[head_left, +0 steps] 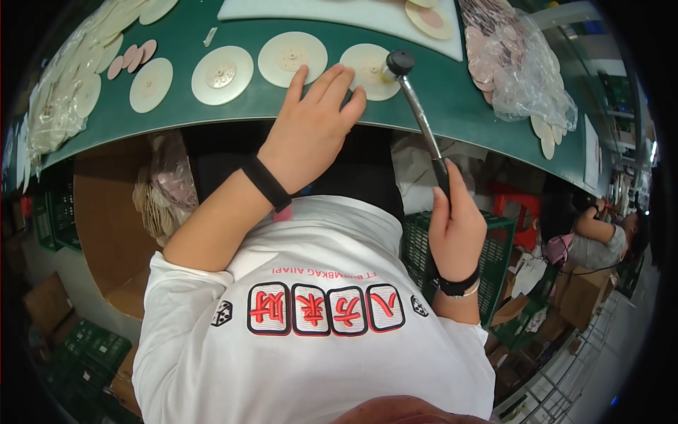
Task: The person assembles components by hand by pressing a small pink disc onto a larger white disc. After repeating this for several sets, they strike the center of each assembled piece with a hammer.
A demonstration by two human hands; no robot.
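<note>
**At the green worktable: hammer held in right hand, left hand on cream discs**

The right hand (458, 226) is closed around the black handle of a hammer (421, 116). The metal shaft slants up and to the left, away from the person. The hammer head (400, 62), black with a yellowish striking face, overlaps the right edge of the rightmost cream disc (367, 65); whether face and disc touch cannot be told.

The left hand (318, 113) is palm down, fingers spread, gripping nothing. Its thumb and the two fingers nearest the thumb reach the left rim of the rightmost disc. Another fingertip lies over the next disc (286, 53), which has a small central hub and a scatter of tiny marks.

Further left along the row is a third disc (241, 62), bearing a smaller round part (221, 73) at its centre. A fourth disc (151, 95) closes the row, just beside a cluster of small pink discs (133, 58).

The row lies on the green tabletop (180, 39). Beyond it is a white board (339, 13). Cream discs (63, 106) are heaped at the far left; at the right, a clear plastic bag (526, 92) covers part of a pink pile (482, 53). Below the table's right side stands a green crate (498, 247).
</note>
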